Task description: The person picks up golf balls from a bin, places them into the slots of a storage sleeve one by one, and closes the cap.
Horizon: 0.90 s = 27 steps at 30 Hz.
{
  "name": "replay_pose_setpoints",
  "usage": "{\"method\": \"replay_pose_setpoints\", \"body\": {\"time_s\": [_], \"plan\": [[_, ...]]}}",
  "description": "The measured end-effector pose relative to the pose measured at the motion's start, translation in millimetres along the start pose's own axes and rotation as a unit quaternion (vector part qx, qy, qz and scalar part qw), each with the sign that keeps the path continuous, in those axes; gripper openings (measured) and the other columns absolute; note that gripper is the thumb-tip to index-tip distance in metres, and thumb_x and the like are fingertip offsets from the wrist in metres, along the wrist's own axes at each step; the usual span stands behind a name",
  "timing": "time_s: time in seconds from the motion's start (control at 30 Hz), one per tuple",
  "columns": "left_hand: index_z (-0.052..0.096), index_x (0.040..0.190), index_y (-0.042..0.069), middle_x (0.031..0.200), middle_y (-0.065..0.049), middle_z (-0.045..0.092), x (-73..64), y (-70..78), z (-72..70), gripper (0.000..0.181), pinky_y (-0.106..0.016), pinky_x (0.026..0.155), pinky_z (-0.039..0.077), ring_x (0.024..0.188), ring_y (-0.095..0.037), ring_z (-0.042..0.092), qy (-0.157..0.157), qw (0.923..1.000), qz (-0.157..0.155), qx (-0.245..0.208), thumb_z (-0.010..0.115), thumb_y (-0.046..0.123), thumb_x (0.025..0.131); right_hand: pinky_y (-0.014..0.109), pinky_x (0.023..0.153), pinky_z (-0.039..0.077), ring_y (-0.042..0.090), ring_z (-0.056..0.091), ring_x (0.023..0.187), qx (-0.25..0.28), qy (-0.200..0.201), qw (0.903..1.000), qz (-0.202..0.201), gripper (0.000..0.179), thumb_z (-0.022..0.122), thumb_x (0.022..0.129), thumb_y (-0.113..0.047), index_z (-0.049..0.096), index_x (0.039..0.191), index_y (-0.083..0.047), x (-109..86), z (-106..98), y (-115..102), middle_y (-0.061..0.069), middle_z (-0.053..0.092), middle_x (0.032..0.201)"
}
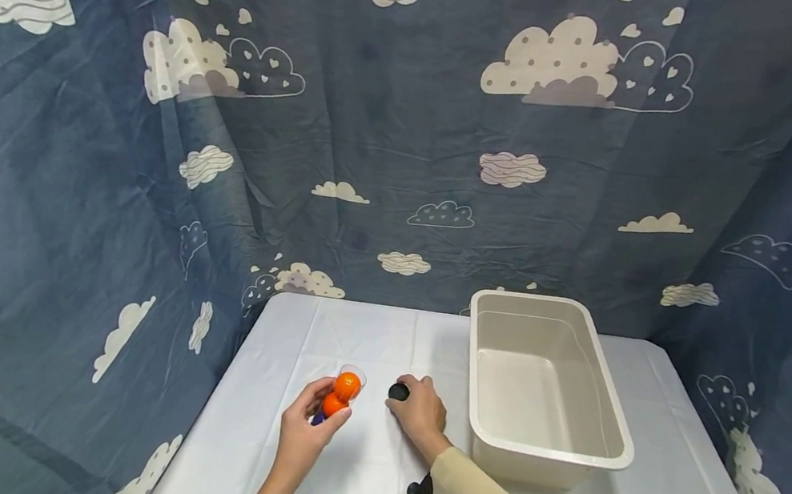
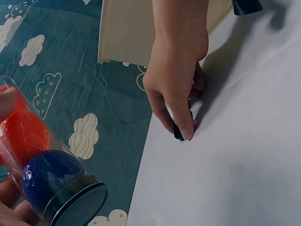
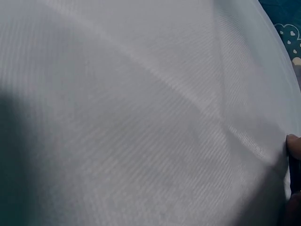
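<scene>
In the head view my left hand (image 1: 302, 429) grips a clear plastic tube (image 2: 77, 200) with balls inside. Two orange balls (image 1: 347, 387) show through its wall, and a blue ball (image 2: 54, 172) sits at the end with the dark rim in the left wrist view. The tube is tilted, held above the table. To the right, my right hand (image 1: 424, 413) pinches a round black cap (image 1: 398, 392) between thumb and fingers, low at the white tabletop. At the right wrist view's edge only fingertips (image 3: 295, 147) and a sliver of the dark cap appear.
A deep beige plastic bin (image 1: 535, 299) stands on the white-covered table (image 1: 356, 492), right of my right hand. Dark blue cloud-patterned cloth (image 1: 409, 120) hangs behind and along both sides. Black wrist fittings (image 1: 419, 489) show near both sleeves.
</scene>
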State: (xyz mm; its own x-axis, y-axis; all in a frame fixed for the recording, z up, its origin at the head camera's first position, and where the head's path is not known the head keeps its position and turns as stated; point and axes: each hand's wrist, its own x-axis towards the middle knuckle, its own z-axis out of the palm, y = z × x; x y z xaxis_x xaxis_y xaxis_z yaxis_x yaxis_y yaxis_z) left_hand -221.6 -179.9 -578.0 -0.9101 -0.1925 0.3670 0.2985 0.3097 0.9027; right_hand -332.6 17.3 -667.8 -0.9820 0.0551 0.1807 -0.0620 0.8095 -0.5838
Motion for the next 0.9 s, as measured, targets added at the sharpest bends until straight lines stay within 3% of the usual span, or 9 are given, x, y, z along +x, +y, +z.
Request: {"method": "replay_pose_setpoints", "body": {"time_s": [0.3,0.53,0.73,0.9], "plan": [[0.068,0.121,0.026,0.111,0.008,0.071,-2.1,-1.6,-7.7,0.049,-0.039,0.087,0.052,0.099,-0.012,0.068,-0.005,1.0000,-0.007,0.000,0.090,0.026,0.078,0.038,0.061,0.048,0.019,0.060,0.072,-0.006,-0.006,0.9999,-0.011,0.045,0.091,0.068,-0.041,0.072,0.103,-0.020,-4.6,-4,1,0.000,0.059,0.083],[0.068,0.121,0.026,0.111,0.008,0.071,-4.1,-1.9,-9.4,0.049,-0.038,0.087,0.052,0.099,-0.012,0.068,-0.009,0.9999,-0.009,-0.002,0.089,0.033,0.078,0.037,0.060,0.047,0.018,0.057,0.068,-0.011,-0.013,0.9998,-0.012,0.045,0.092,0.066,-0.042,0.070,0.098,-0.018,-10.4,-10,0,0.000,0.055,0.083],[0.068,0.121,0.025,0.111,0.008,0.071,-5.4,-3.4,-7.5,0.048,-0.039,0.088,0.053,0.099,-0.012,0.069,-0.010,0.9999,-0.007,-0.003,0.089,0.031,0.078,0.036,0.062,0.046,0.016,0.055,0.068,0.016,-0.003,0.9998,-0.012,0.043,0.092,0.066,-0.039,0.069,0.095,-0.016,-14.0,-15,-2,-0.001,0.054,0.082],[0.068,0.121,0.025,0.112,0.008,0.071,-6.2,-4.6,-5.5,0.048,-0.039,0.089,0.053,0.099,-0.011,0.068,-0.011,0.9999,-0.012,-0.001,0.089,0.032,0.078,0.032,0.061,0.043,0.014,0.050,0.067,0.069,-0.011,0.9972,-0.028,0.041,0.090,0.071,-0.038,0.071,0.098,-0.014,-15.0,-26,-9,-0.001,0.053,0.079]]}}
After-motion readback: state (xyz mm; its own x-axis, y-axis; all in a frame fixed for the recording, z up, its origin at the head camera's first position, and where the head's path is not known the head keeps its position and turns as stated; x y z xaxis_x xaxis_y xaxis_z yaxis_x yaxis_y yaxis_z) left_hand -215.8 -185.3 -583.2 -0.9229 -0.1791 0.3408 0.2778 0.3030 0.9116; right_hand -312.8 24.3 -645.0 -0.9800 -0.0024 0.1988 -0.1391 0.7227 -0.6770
